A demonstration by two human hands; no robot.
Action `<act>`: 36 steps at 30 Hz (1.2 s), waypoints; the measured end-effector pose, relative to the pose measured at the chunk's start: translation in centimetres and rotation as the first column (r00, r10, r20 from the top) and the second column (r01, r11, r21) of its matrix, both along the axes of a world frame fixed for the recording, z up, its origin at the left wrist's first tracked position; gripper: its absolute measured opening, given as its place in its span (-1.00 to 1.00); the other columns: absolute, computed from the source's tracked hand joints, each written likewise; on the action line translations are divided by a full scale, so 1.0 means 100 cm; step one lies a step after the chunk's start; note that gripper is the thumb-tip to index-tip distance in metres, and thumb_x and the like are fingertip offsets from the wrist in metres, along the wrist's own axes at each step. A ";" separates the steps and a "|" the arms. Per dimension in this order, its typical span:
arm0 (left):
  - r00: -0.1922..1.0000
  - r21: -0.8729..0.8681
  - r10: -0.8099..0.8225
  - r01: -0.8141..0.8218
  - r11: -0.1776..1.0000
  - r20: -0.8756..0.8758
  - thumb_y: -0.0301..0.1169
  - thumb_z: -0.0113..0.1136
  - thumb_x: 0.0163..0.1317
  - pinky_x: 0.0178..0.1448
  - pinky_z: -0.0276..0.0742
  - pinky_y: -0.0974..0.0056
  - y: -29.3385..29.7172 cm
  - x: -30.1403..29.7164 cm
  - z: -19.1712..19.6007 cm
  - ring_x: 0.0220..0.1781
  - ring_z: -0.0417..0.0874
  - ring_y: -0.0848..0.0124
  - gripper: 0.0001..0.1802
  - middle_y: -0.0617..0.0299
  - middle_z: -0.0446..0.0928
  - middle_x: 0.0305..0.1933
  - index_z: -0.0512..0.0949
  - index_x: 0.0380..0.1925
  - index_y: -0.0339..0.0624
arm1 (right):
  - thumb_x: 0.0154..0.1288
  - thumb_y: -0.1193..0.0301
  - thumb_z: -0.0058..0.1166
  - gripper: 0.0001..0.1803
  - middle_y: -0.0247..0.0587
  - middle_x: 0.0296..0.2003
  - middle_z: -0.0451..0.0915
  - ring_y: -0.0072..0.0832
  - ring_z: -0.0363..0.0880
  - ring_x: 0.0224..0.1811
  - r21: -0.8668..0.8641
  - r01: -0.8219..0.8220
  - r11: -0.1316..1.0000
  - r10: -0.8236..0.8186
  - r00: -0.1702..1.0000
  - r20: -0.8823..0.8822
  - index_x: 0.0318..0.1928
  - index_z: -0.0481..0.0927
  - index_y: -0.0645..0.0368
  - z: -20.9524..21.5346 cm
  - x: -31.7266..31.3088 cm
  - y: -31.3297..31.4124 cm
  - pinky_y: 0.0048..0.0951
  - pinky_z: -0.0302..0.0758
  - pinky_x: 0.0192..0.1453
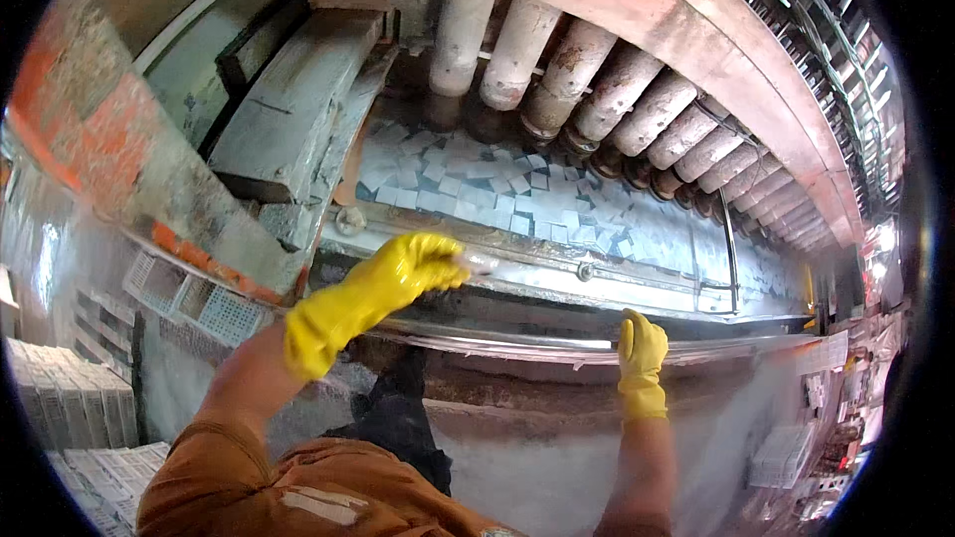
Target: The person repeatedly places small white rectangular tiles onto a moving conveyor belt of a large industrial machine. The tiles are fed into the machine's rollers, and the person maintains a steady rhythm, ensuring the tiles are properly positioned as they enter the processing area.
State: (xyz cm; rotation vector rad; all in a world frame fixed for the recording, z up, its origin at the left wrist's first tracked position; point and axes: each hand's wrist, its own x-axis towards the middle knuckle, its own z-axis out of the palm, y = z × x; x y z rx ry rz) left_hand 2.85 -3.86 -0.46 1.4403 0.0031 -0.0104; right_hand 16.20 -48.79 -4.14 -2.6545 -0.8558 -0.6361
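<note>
Long metal trough rim (557, 273) runs left to right. Left yellow-gloved hand (423, 264) curls closed over it; right yellow-gloved hand (642, 343) grips the lower edge. White square pieces (477, 184) lie beyond, under dusty grey rollers (597, 89).

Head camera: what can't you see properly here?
- Left glove fingertips: motion blur hides whether they hold one of the white squares.
- Right glove grip: seen from the back, so the palm side on the metal rail is hidden.
- Rollers: their far ends are hidden by the curved hood.
- White crates: cut off by the picture's left rim.
</note>
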 end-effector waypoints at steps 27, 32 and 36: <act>0.510 0.901 0.816 -0.433 -0.031 0.273 -0.26 0.36 0.24 0.16 0.60 -0.02 0.161 -0.370 -0.102 0.06 0.70 -0.05 -0.64 -0.03 0.71 -0.01 0.70 0.05 -0.01 | 0.61 0.07 -0.13 -0.51 0.11 -0.05 0.73 0.11 0.67 -0.02 -0.102 0.111 0.989 -0.127 0.976 -0.175 0.05 0.72 0.18 -0.005 0.073 -0.066 0.00 0.55 0.07; 0.629 0.877 0.777 -0.379 0.297 0.009 -0.27 0.45 0.20 0.33 0.54 0.03 0.124 -0.328 -0.069 0.22 0.65 -0.01 -0.39 -0.09 0.63 0.24 0.58 0.27 -0.13 | 0.61 0.08 -0.14 -0.51 0.04 0.04 0.72 0.00 0.66 0.10 -0.005 0.273 0.962 -0.261 0.915 -0.308 0.08 0.71 0.18 0.002 0.065 -0.076 -0.10 0.53 0.20; 0.811 0.858 0.584 -0.282 0.430 -0.026 -0.25 0.40 0.24 0.26 0.58 0.02 0.089 -0.290 -0.056 0.20 0.66 -0.04 -0.47 -0.07 0.63 0.23 0.62 0.20 -0.18 | 0.58 0.10 -0.06 -0.56 0.02 0.02 0.72 0.03 0.66 0.09 -0.172 0.127 0.977 -0.129 0.992 0.001 0.04 0.72 0.16 -0.004 0.070 -0.096 -0.11 0.55 0.18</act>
